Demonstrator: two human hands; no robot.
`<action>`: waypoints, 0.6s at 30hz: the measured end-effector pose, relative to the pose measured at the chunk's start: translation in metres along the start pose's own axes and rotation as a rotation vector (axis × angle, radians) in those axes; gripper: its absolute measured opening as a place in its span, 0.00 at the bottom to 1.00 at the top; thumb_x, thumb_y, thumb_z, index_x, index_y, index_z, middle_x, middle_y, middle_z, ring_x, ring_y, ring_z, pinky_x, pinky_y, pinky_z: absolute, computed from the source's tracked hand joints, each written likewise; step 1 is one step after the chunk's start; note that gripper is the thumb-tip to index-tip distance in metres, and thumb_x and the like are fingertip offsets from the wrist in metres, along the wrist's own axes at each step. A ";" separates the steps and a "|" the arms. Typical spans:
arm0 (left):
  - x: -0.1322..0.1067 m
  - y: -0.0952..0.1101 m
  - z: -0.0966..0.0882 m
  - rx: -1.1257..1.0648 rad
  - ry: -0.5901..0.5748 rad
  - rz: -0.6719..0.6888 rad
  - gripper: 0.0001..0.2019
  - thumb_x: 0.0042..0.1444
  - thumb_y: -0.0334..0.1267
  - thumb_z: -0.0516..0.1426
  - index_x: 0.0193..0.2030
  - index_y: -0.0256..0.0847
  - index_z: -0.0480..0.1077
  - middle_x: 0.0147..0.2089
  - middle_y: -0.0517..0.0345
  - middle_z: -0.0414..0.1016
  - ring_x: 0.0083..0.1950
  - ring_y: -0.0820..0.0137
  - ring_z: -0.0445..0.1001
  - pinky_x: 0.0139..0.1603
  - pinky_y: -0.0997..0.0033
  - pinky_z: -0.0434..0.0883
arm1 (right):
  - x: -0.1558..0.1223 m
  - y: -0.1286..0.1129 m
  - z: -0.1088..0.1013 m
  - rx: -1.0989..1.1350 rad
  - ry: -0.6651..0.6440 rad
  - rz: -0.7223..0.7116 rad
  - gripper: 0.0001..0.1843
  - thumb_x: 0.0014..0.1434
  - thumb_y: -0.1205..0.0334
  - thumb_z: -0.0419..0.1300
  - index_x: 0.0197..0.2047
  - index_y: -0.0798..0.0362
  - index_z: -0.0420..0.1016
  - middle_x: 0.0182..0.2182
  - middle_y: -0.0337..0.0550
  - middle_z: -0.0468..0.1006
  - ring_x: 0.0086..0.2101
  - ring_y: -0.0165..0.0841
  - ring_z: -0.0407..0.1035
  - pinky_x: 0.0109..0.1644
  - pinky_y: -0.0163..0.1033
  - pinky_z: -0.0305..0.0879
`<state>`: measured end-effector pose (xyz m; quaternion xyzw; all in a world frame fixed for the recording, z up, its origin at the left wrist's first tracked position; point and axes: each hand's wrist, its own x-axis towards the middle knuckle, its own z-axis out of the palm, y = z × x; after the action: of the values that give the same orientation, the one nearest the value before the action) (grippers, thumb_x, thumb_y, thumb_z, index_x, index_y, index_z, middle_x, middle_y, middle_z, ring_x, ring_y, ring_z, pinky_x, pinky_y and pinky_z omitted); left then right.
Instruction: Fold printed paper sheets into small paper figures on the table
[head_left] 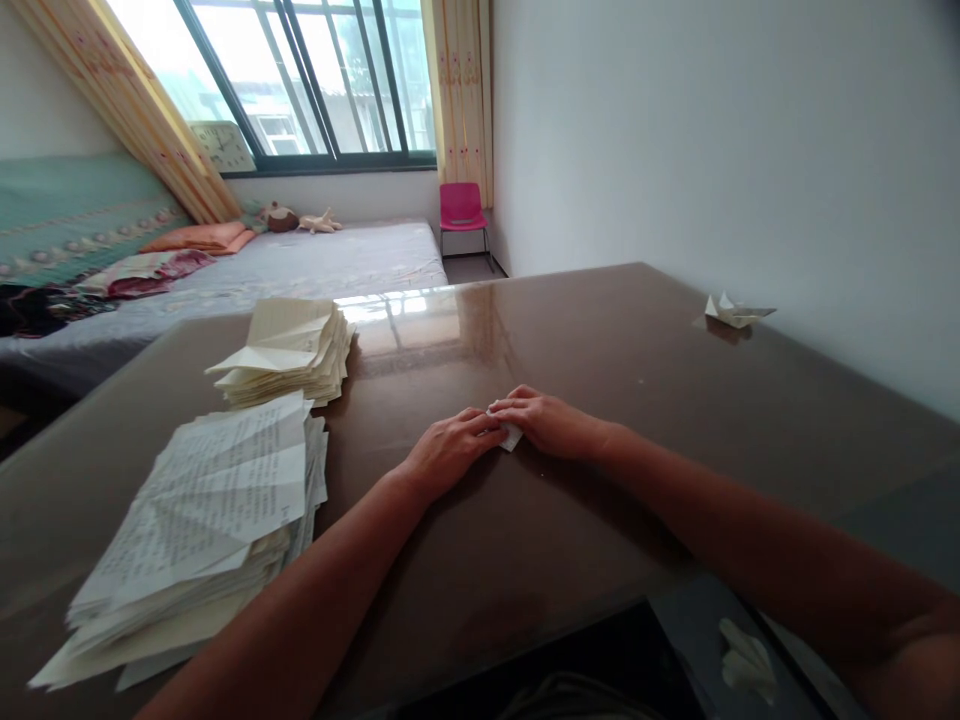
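A small folded piece of white paper (511, 438) lies on the brown table, mostly covered by my fingers. My left hand (456, 445) presses its left side, fingers together and pointing right. From the other side my right hand (551, 418) grips the paper's upper right part, with its fingertips close to those of the left. Only a pointed lower corner of the paper shows clearly between the two hands.
Left of my arms stand a stack of written sheets (217, 480) and, behind it, a pile of creased yellowish paper (292, 350). A folded paper boat (735, 312) sits near the wall on the glossy table (600, 330). Beyond are a bed (360, 250) and a pink chair (463, 208).
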<state>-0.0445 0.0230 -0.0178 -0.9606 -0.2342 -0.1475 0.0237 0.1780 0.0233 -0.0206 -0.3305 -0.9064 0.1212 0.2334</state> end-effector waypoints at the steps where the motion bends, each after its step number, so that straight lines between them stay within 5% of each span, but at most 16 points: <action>1: 0.000 0.000 -0.001 -0.017 0.001 -0.005 0.14 0.63 0.34 0.50 0.53 0.48 0.70 0.53 0.57 0.73 0.53 0.70 0.69 0.51 0.70 0.71 | -0.003 -0.001 0.003 -0.004 0.002 -0.006 0.21 0.61 0.72 0.51 0.54 0.49 0.73 0.51 0.46 0.76 0.50 0.36 0.65 0.55 0.47 0.66; 9: -0.004 -0.006 -0.003 0.015 0.040 -0.262 0.13 0.64 0.42 0.48 0.43 0.42 0.72 0.42 0.54 0.75 0.44 0.68 0.71 0.45 0.69 0.71 | -0.015 0.005 0.010 0.013 0.049 0.049 0.21 0.65 0.68 0.49 0.58 0.47 0.70 0.55 0.44 0.73 0.53 0.36 0.63 0.58 0.48 0.64; 18: -0.002 -0.008 -0.012 -0.019 -0.081 -0.065 0.13 0.64 0.33 0.47 0.43 0.42 0.73 0.42 0.54 0.75 0.45 0.70 0.71 0.45 0.72 0.70 | -0.014 0.005 0.007 0.093 0.112 0.088 0.17 0.62 0.69 0.52 0.54 0.51 0.68 0.52 0.50 0.72 0.54 0.36 0.64 0.60 0.48 0.62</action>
<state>-0.0535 0.0281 -0.0074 -0.9579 -0.2645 -0.1113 0.0005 0.1868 0.0171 -0.0332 -0.3650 -0.8700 0.1545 0.2934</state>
